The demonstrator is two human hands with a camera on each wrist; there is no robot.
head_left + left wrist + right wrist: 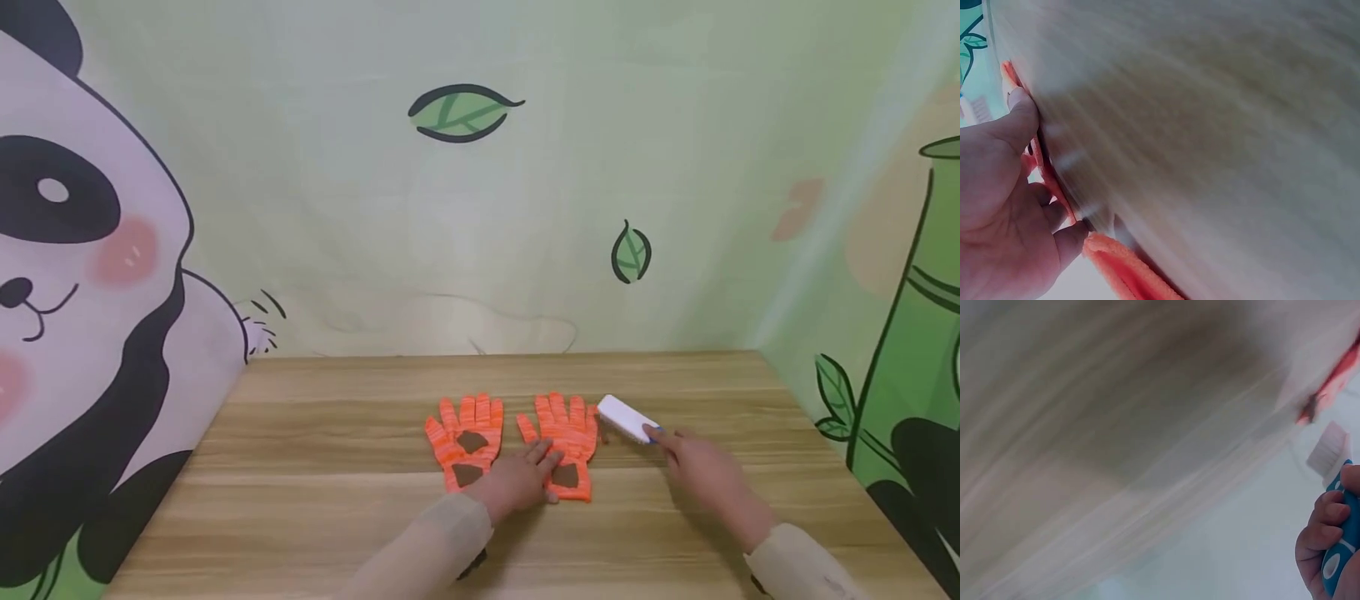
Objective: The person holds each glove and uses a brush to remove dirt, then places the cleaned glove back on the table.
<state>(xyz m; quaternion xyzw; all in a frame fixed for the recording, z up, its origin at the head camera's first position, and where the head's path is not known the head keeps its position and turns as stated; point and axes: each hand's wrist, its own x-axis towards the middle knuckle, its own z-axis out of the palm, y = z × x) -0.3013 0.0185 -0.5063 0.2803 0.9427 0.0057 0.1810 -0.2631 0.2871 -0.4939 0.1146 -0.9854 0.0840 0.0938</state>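
Observation:
Two orange knitted gloves lie side by side on the wooden table, fingers pointing away, with brown patches on them. My left hand point(519, 482) rests on the lower left part of the right-hand glove point(576, 442), its fingers spread. Part of the left-hand glove point(487, 423) is hidden behind that hand. In my right hand point(705, 473) I grip a brush point(626, 418) by its blue handle, which shows white spots in the right wrist view. The brush's white head is beside the right-hand glove's outermost finger, bristles point(1327, 454) facing down.
The wooden table point(322, 433) ends at a pale green backdrop point(337, 208) along its far edge. A panda point(142, 175) is printed at the left and green bamboo point(911, 358) at the right.

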